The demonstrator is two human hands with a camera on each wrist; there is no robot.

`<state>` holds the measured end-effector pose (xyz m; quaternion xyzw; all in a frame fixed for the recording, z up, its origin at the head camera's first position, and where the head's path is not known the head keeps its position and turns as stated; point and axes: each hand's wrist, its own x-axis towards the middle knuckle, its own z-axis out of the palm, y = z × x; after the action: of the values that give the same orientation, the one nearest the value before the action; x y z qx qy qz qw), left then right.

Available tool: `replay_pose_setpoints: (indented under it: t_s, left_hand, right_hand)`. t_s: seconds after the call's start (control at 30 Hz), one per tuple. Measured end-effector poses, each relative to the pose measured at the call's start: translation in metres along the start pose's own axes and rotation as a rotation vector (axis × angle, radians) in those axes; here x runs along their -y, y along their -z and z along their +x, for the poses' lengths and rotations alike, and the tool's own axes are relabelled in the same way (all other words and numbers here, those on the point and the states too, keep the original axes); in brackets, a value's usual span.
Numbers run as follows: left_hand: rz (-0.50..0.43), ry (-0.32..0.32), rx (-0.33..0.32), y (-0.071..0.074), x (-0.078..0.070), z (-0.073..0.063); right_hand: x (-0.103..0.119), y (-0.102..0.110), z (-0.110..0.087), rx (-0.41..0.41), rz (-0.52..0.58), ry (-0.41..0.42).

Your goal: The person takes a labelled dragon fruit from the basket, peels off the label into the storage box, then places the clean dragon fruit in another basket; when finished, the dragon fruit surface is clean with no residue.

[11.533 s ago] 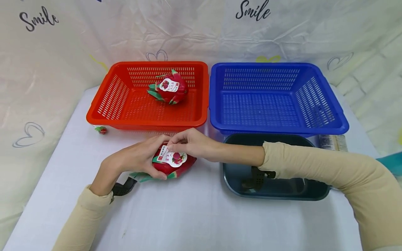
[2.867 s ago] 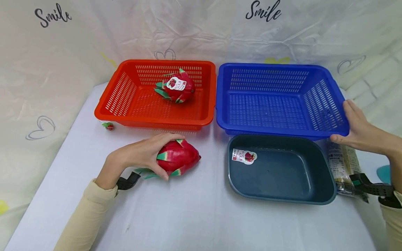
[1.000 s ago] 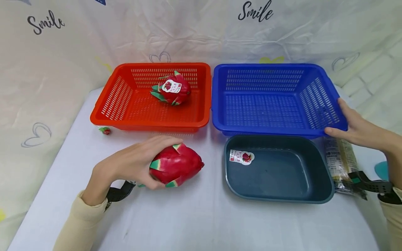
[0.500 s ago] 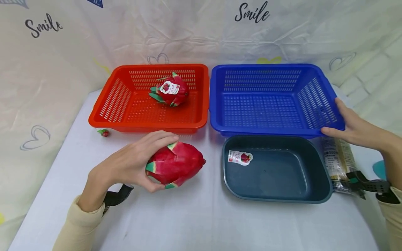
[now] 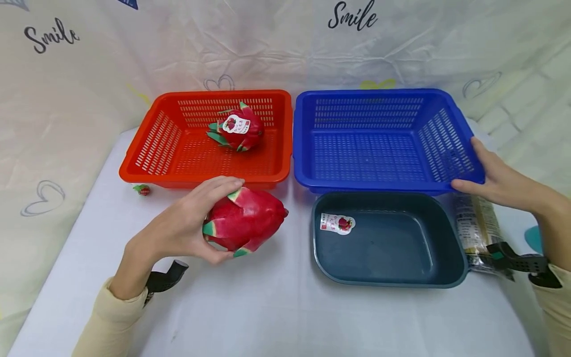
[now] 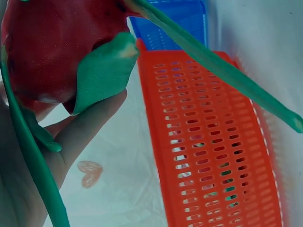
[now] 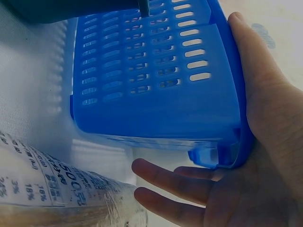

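Observation:
My left hand (image 5: 192,220) grips a red dragon fruit (image 5: 252,218) with green-tipped scales, fingers over its top and thumb along its near side. The fruit is raised above the table, just in front of the red basket (image 5: 285,168), its stem end pointing right. Long green leaves (image 6: 208,56) trail from it in the left wrist view. Inside the red basket lies another dragon fruit (image 5: 250,139) with a white sticker on it. My right hand (image 5: 506,181) rests at the right front corner of the blue basket (image 5: 366,186); its fingers (image 6: 99,113) excluded, the right fingers (image 7: 173,179) extend below the rim.
A dark teal basin (image 5: 383,282) stands in front of the blue basket, with a fruit sticker (image 5: 337,224) inside. A printed plastic bag (image 5: 477,228) lies to its right. A tiny red-and-green piece (image 5: 142,189) sits by the red basket's left front corner.
The sticker came off the fruit and is in the teal basin. My right hand went over to the blue basket. My left hand has raised the dragon fruit off the table.

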<state>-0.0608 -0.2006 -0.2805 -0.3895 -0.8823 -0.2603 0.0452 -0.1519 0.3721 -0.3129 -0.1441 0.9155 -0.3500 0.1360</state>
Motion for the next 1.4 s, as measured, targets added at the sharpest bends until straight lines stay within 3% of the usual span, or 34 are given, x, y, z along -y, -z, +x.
replay_pose_setpoints:
  t_s: [0.2, 0.43, 0.6, 0.73, 1.0, 1.17, 1.4]
  left_hand:
    - [-0.002, -0.008, -0.012, 0.003, 0.001, 0.009]
    - [0.037, -0.109, -0.026, 0.014, -0.002, 0.042]
    - [0.056, -0.093, 0.006, 0.022, -0.008, 0.065]
    - [0.063, -0.080, 0.058, 0.025, -0.009, 0.089]
    - [0.035, -0.154, 0.124, 0.028, -0.005, 0.142]
    - [-0.019, -0.175, 0.176, 0.029, -0.011, 0.173]
    - [-0.004, -0.147, 0.300, 0.033, -0.018, 0.222]
  right_hand:
    - [0.001, 0.000, 0.001, 0.014, 0.001, -0.018]
    - [0.001, 0.001, -0.002, 0.010, 0.004, -0.040]
    - [0.002, 0.001, -0.001, 0.012, 0.039, -0.012]
    - [0.000, 0.003, -0.002, 0.005, 0.029, -0.018]
    - [-0.001, 0.003, -0.005, 0.005, 0.024, -0.029]
    - [-0.001, 0.004, -0.006, 0.020, 0.037, -0.021]
    - [0.001, 0.005, -0.005, 0.028, 0.047, -0.015]
